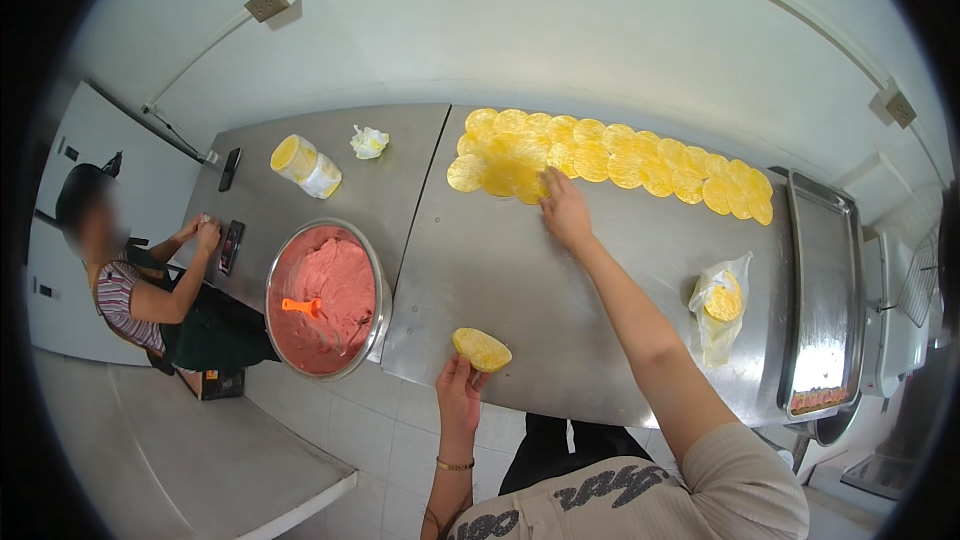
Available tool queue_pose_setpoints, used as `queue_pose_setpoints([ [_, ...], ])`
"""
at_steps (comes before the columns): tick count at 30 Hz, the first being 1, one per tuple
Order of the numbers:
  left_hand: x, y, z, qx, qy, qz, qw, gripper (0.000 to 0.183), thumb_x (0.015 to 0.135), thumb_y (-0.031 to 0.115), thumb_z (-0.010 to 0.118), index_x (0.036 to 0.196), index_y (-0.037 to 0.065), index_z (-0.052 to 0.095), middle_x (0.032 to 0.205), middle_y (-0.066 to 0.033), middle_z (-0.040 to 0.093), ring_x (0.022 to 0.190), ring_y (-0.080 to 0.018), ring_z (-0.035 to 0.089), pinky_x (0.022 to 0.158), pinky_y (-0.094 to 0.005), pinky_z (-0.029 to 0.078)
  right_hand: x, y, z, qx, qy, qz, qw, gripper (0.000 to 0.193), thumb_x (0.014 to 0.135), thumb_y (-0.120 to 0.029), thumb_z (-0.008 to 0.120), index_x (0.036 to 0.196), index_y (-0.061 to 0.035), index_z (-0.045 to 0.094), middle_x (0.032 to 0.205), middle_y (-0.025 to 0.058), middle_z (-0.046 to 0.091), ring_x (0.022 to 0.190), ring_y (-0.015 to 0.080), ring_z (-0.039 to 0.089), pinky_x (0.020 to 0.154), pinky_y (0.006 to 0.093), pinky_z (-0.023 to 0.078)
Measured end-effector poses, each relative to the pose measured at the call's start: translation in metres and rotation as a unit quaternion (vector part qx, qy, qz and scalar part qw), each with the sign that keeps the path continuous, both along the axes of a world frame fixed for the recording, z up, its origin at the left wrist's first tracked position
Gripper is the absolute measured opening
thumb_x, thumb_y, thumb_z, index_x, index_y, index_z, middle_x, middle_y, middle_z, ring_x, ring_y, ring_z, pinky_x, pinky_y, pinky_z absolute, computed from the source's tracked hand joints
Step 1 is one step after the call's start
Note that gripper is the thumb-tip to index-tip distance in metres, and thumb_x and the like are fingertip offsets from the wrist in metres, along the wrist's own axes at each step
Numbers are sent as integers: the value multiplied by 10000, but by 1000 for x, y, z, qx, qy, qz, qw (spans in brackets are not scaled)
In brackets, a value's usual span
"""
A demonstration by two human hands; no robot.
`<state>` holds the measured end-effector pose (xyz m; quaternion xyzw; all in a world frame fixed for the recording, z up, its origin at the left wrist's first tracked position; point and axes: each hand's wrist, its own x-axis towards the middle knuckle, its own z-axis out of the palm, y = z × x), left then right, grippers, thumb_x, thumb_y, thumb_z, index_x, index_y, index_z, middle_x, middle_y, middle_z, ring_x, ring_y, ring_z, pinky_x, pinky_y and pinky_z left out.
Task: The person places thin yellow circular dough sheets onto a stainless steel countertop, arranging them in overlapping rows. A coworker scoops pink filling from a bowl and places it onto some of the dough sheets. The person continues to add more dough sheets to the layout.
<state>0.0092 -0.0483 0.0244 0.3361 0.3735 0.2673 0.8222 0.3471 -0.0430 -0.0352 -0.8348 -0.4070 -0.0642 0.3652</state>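
Beige T-shirt (650,508) nearest; left hand (460,390) holds a tortilla stack (483,348) well short of the left-to-right tortilla band (625,165); right hand (567,212), closer, touches the band's near edge, grip unclear.

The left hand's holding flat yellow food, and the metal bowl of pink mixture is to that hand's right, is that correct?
Not quite: in the head view, the metal bowl of pink mixture is to the left of the left hand.

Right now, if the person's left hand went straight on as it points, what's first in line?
Left hand likely crosses the smooth grey steel table, then meets the left end of the overlapping rows of thin, round yellow discs. Depth is unclear; it could pass above them.
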Motion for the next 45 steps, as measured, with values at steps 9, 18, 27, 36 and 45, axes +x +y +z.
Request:
queue_pose_setpoints([
  [9, 10, -3, 6, -8, -17, -5, 1000, 185, 907, 160, 545, 1052, 45, 551, 1011, -35, 598, 943, -130, 584, 776, -273, 519, -8, -7, -23, -132, -47, 10, 990, 389, 837, -239, 569, 1204, -112, 541, 1285, 117, 423, 1201, 309, 379, 1005, 402, 316],
  [18, 57, 6, 12, -19, -25, -12, 999, 176, 901, 177, 560, 1029, 56, 575, 994, -25, 597, 926, -111, 574, 784, -247, 496, -100, -57, 72, 66, 354, 277, 891, 258, 771, -166, 687, 990, -42, 628, 964, 70, 634, 883, 186, 608, 769, 310, 493],
  [27, 106, 5, 30, -7, -53, -46, 997, 178, 903, 200, 560, 1006, 56, 580, 1003, -22, 597, 944, -113, 573, 820, -280, 488, -108, -78, 94, 166, 540, 128, 815, 158, 854, -118, 600, 949, 6, 623, 885, 57, 652, 831, 123, 607, 740, 257, 497],
  [36, 87, 10, 30, 9, -67, -50, 996, 185, 910, 194, 542, 1021, 46, 557, 997, -34, 596, 936, -123, 584, 796, -274, 513, 7, -37, 55, 455, 630, 48, 628, 224, 922, -171, 470, 1052, -2, 539, 1004, 97, 598, 906, 169, 595, 774, 287, 485],
  [45, 61, -1, 16, -47, -22, -34, 998, 171, 908, 170, 543, 1023, 44, 559, 983, -30, 600, 919, -117, 586, 790, -262, 513, -13, -58, 13, 51, 99, -125, 986, 266, 818, -136, 612, 1054, -18, 579, 1037, 153, 593, 956, 264, 581, 815, 352, 456],
])
